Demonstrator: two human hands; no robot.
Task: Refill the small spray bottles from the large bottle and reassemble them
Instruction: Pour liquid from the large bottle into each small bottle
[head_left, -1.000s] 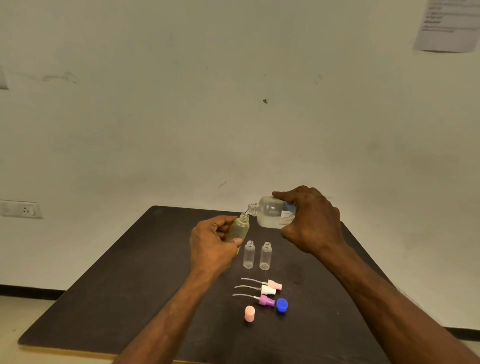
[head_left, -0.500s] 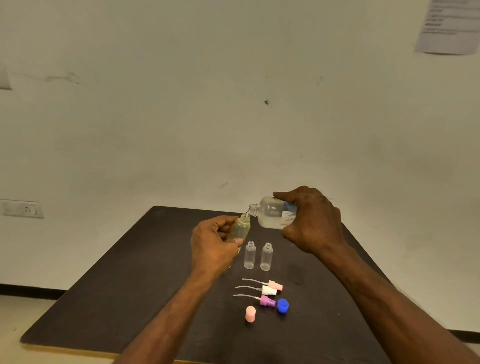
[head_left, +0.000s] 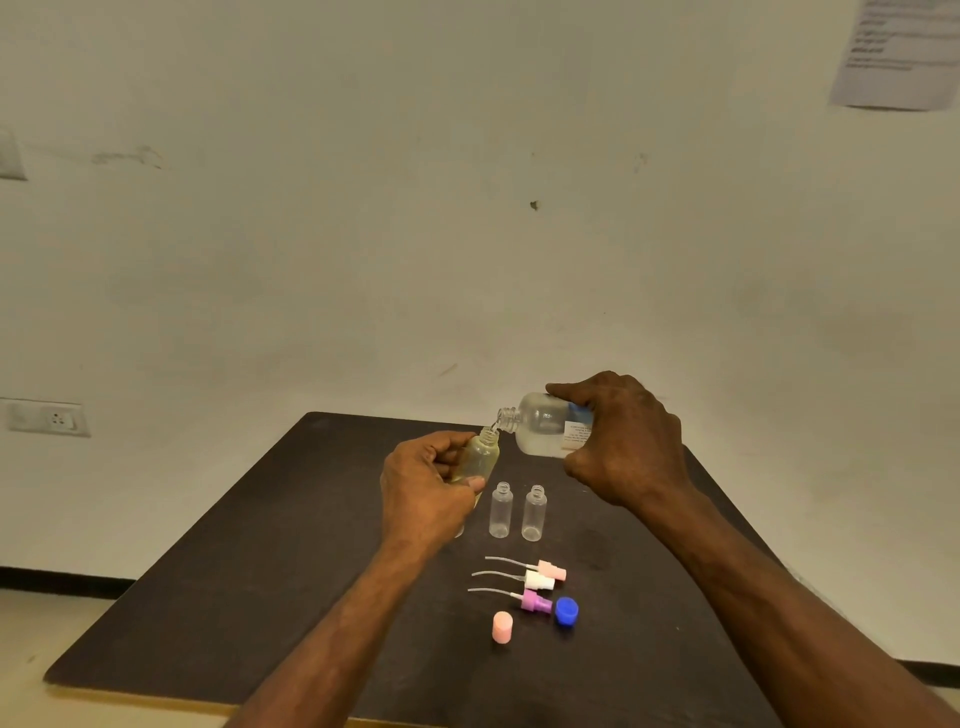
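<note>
The right hand (head_left: 626, 441) gripped the tilted large clear plastic bottle (head_left: 543, 425) over the small yellowish spray bottle (head_left: 480, 457) pinched in the left hand (head_left: 423, 491) above the dark surface (head_left: 260, 571); misaligned necks risked spilling.

Single head-worn view, wide-angle, facing forward and down. Both hands, left hand (head_left: 423, 491) and right hand (head_left: 626, 441), sit low of centre at arm's reach. Beyond them wall (head_left: 467, 208) fills the upper frame; edges appear distorted. No second view is supplied.
</note>
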